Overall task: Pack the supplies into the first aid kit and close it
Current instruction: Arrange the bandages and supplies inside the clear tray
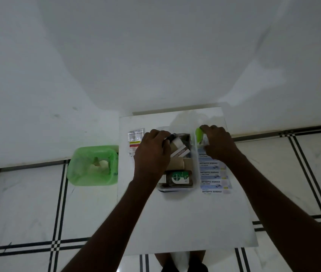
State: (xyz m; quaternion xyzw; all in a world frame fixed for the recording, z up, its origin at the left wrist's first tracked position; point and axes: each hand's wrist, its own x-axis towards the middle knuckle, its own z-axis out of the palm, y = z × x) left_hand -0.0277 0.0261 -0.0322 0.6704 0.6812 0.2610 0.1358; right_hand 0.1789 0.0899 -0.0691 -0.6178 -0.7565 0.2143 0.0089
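A clear plastic first aid kit box stands open on a white board. Inside lie a brown antiseptic bottle with a green label, tan cardboard boxes and a white-and-brown carton. My left hand reaches into the box's far left part, fingers closed on a dark item I cannot identify. My right hand rests at the box's right rim, gripping the green clip there. A strip of antiseptic bandages lies right of the box. A small printed sachet lies to its left.
A green plastic container with pale contents sits on the floor left of the board. The board lies on white tiles with black lines, close to a white wall. My feet show at the bottom edge.
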